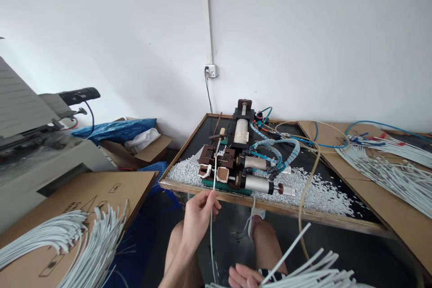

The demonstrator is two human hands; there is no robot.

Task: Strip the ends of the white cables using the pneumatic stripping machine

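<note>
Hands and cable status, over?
Left hand pinching white cable, upper end at machine. Right hand at cable bundle, partly out of frame. Nothing visibly blocking.

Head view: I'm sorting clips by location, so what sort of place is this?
Probably a small cable-processing workshop: a pneumatic machine stands on a wood-edged bench, white offcuts lie scattered around it, and bundles of white cables rest on cardboard.
</note>
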